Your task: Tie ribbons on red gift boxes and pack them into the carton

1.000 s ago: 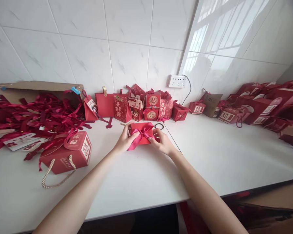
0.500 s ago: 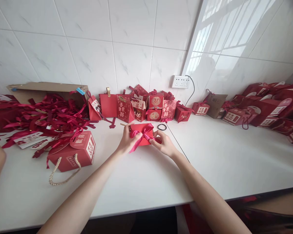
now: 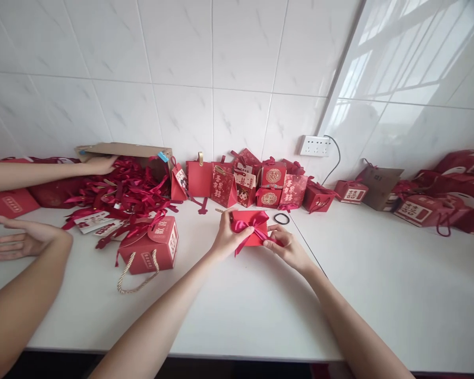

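A small red gift box [image 3: 248,217] with a magenta ribbon bow [image 3: 249,226] stands on the white table [image 3: 237,310], a little left of centre. My left hand [image 3: 228,236] grips the box's left side, thumb on the bow's left loop. My right hand [image 3: 287,247] pinches the ribbon tail at the box's right side. Both hands are closed on it.
Another person's two arms reach in from the left: one hand [image 3: 21,241] lies flat on the table, the other [image 3: 101,164] is at the ribbon pile [image 3: 122,189] by a cardboard box [image 3: 122,150]. A red rope-handled box [image 3: 152,251], a black hair tie [image 3: 281,218], rows of red boxes [image 3: 260,181] and bags [image 3: 438,202] line the wall.
The view has swung left, bringing the other person's arms into sight. My hands stay on the box, and my right hand has shifted down along the ribbon tail.
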{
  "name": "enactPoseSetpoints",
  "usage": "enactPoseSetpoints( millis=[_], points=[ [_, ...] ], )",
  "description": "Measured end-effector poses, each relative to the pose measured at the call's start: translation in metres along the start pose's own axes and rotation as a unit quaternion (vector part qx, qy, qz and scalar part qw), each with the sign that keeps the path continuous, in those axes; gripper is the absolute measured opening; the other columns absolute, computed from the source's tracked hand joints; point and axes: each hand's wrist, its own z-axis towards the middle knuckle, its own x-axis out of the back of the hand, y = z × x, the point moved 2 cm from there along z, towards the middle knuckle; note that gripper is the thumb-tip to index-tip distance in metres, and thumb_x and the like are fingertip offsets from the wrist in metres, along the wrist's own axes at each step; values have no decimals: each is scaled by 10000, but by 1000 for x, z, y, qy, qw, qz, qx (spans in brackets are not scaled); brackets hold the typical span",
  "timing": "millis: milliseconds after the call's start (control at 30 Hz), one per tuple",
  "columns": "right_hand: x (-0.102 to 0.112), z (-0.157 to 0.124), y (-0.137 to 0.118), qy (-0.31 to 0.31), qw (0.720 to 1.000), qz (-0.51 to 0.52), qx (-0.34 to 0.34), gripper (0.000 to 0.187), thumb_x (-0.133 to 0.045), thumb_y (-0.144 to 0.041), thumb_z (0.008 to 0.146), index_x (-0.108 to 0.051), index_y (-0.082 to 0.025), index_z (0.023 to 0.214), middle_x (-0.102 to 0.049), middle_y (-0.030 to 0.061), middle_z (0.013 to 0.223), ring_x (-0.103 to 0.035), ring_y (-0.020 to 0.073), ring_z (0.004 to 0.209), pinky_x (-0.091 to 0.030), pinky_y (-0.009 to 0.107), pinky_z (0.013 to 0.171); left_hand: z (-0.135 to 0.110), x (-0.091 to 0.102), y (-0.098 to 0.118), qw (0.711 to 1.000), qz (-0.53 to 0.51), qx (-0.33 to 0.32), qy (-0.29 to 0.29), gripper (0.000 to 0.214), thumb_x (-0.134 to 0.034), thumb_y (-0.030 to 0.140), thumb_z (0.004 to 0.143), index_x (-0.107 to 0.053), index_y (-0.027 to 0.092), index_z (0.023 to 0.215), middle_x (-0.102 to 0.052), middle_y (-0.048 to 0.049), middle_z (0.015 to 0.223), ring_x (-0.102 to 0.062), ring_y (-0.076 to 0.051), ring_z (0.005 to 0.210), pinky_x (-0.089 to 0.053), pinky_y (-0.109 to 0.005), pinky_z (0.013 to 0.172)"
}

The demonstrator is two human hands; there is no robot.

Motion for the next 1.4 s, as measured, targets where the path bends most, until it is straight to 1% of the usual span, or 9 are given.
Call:
enactPoseSetpoints(
  millis=[100, 167, 300, 433, 633, 833, 1133, 1267, 1400],
  points=[
    [1, 1, -1, -12, 1000, 23, -15, 481, -609, -602, 749, -530, -185, 523, -579, 97, 1015, -594, 227, 890, -486, 341, 724, -1, 0, 0, 1000, -6, 10, -17, 565, -756, 260, 647, -455, 225, 1124, -570, -69, 1117, -562, -226, 1068, -437, -414, 947],
    [0, 1, -3, -13, 999, 33, -16, 484, -621, -619, 727, -554, -189, 515, -592, 103, 997, -593, 257, 954, -488, 355, 755, -2, 0, 1, 1000, -6, 13, -8, 570, -760, 252, 642, -454, 226, 1122, -564, -71, 1111, -554, -236, 1078, -429, -430, 953],
    [0, -2, -2, -17, 999, 23, -30, 473, -619, -617, 721, -581, -193, 515, -608, 125, 1036, -609, 287, 961, -499, 366, 769, -7, -2, 1, 999, -25, 17, -10, 571, -753, 248, 633, -431, 218, 1103, -529, -78, 1126, -539, -238, 1086, -432, -421, 945],
    [3, -3, 12, -22, 999, -11, -48, 426, -668, -608, 664, -616, -214, 512, -590, 141, 1143, -620, 307, 979, -523, 333, 719, -10, -3, -1, 1000, -12, 26, -12, 666, -797, 281, 579, -436, 212, 1135, -477, -104, 1180, -498, -254, 1130, -405, -415, 975],
    [3, -1, 27, -23, 998, -19, -52, 396, -724, -617, 573, -626, -241, 499, -619, 156, 1097, -608, 350, 1048, -549, 354, 746, -14, 0, 4, 997, 9, 66, -28, 728, -809, 382, 572, -443, 234, 1184, -426, -113, 1259, -439, -274, 1192, -347, -436, 1022],
    [5, -2, 26, -46, 996, -19, -68, 424, -732, -581, 584, -576, -209, 457, -607, 130, 1137, -605, 342, 1055, -543, 347, 804, -15, 2, 11, 996, 6, 81, -29, 704, -797, 341, 576, -451, 211, 1175, -424, -105, 1253, -421, -267, 1201, -332, -417, 1026],
    [2, 0, 18, -45, 996, -26, -67, 473, -710, -663, 556, -665, -192, 530, -627, 134, 1101, -599, 333, 1050, -525, 302, 806, -17, 1, 13, 996, 15, 78, -26, 700, -796, 348, 581, -455, 210, 1176, -431, -92, 1229, -430, -251, 1171, -345, -401, 1007],
    [2, 0, 17, -43, 997, -15, -69, 483, -725, -656, 539, -621, -188, 482, -623, 131, 1128, -613, 328, 1008, -532, 301, 769, -16, 1, 12, 997, 10, 73, -26, 696, -792, 344, 588, -453, 209, 1181, -431, -96, 1244, -425, -257, 1186, -341, -408, 1018],
    [2, -1, 18, -39, 996, -2, -81, 501, -699, -643, 590, -553, -184, 451, -616, 127, 1142, -602, 327, 1028, -524, 303, 762, -15, 1, 10, 997, 4, 75, -23, 700, -802, 329, 573, -457, 205, 1169, -436, -101, 1239, -442, -264, 1176, -350, -409, 1016]
  ],
)
